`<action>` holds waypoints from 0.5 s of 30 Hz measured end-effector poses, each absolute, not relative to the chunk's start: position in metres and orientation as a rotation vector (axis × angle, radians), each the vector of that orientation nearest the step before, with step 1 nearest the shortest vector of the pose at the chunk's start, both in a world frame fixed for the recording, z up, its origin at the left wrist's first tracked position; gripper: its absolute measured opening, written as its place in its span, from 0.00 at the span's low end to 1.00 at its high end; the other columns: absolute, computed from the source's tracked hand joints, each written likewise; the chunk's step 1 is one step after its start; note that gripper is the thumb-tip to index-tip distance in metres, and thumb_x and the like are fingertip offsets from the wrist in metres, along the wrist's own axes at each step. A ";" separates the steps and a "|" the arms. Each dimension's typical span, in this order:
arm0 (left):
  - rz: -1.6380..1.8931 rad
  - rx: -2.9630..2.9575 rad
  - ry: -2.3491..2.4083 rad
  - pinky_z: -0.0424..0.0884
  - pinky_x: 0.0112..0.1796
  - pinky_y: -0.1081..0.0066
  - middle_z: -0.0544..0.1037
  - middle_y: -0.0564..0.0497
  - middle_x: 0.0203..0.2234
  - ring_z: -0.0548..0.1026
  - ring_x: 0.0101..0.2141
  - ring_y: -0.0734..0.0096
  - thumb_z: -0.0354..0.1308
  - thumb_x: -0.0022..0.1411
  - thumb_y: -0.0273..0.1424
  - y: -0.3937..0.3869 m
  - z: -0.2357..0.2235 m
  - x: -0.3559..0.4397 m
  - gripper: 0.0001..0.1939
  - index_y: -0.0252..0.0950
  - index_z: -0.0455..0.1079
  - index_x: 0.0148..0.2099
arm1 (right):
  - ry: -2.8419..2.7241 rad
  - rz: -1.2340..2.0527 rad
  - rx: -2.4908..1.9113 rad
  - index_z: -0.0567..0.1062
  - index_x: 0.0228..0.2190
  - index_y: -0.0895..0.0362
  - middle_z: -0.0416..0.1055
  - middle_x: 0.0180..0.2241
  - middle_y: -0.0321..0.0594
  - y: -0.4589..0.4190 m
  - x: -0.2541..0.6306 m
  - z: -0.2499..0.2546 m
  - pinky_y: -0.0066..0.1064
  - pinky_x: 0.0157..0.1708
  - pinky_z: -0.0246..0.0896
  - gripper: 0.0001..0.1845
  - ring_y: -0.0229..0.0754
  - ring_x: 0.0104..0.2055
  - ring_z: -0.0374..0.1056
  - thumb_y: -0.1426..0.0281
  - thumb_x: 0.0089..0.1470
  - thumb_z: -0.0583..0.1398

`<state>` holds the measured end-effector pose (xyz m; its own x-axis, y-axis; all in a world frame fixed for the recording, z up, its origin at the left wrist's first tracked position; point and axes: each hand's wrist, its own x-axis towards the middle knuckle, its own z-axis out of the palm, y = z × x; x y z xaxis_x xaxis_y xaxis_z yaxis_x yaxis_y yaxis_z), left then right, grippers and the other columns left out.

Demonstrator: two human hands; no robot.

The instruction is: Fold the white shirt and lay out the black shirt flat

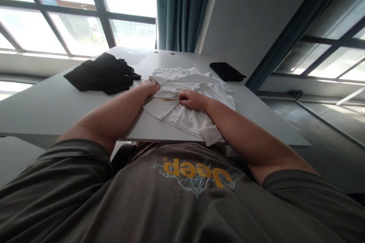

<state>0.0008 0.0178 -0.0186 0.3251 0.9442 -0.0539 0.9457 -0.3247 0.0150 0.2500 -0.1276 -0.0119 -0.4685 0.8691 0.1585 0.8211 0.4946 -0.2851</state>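
A white shirt (188, 79) lies spread and rumpled on the table in front of me. My left hand (151, 85) is at its left side, fingers closed on the fabric near a folded edge. Near the middle of the garment, my right hand (193, 99) pinches a raised fold of the cloth, its fingers curled. Both hands are partly hidden by the angle and the fabric. One white cuff (211, 133) hangs slightly over the table's near edge, beside my right forearm.
On the white table (57, 110), a heap of black clothing (104, 74) lies to the left and a folded black item (227, 72) to the back right. Sheets of paper (135, 58) rest at the far left. Behind stand windows, a blue curtain (182, 11) and a pillar.
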 end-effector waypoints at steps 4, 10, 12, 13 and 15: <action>-0.051 2.544 1.782 0.66 0.68 0.42 0.61 0.19 0.78 0.63 0.74 0.27 0.45 0.81 0.62 0.017 -0.019 0.001 0.58 0.21 0.37 0.89 | -2.473 0.238 -1.432 0.82 0.40 0.57 0.80 0.48 0.47 -0.128 0.251 -0.012 0.34 0.57 0.67 0.04 0.47 0.49 0.74 0.73 0.65 0.65; -0.044 2.541 1.793 0.66 0.69 0.41 0.62 0.20 0.78 0.64 0.74 0.28 0.45 0.81 0.59 0.018 -0.020 0.000 0.55 0.22 0.39 0.89 | -2.461 0.249 -1.425 0.81 0.39 0.56 0.81 0.47 0.46 -0.129 0.251 -0.010 0.34 0.56 0.68 0.03 0.47 0.49 0.75 0.73 0.64 0.65; -0.027 2.541 1.784 0.66 0.69 0.42 0.62 0.21 0.78 0.64 0.74 0.28 0.45 0.81 0.59 0.018 -0.021 0.000 0.55 0.22 0.39 0.89 | -2.461 0.249 -1.425 0.81 0.39 0.56 0.81 0.47 0.46 -0.130 0.250 -0.010 0.33 0.56 0.67 0.03 0.47 0.49 0.75 0.73 0.64 0.65; -0.017 2.543 1.777 0.66 0.69 0.42 0.62 0.21 0.78 0.64 0.74 0.27 0.46 0.81 0.59 0.018 -0.021 0.000 0.55 0.21 0.39 0.89 | -2.463 0.248 -1.425 0.81 0.39 0.56 0.81 0.47 0.46 -0.130 0.250 -0.010 0.33 0.57 0.67 0.03 0.47 0.49 0.75 0.73 0.64 0.65; -0.004 2.544 1.768 0.65 0.69 0.41 0.63 0.21 0.77 0.63 0.74 0.27 0.47 0.81 0.57 0.019 -0.021 -0.001 0.55 0.21 0.39 0.89 | -2.465 0.249 -1.426 0.81 0.39 0.56 0.80 0.48 0.46 -0.131 0.250 -0.009 0.33 0.56 0.67 0.03 0.48 0.49 0.75 0.73 0.64 0.65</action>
<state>-0.0010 0.0188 -0.0207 0.3486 0.9369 -0.0271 0.9370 -0.3477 0.0340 0.2498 -0.1309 -0.0088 -0.4724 0.8675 0.1559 0.8189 0.4974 -0.2865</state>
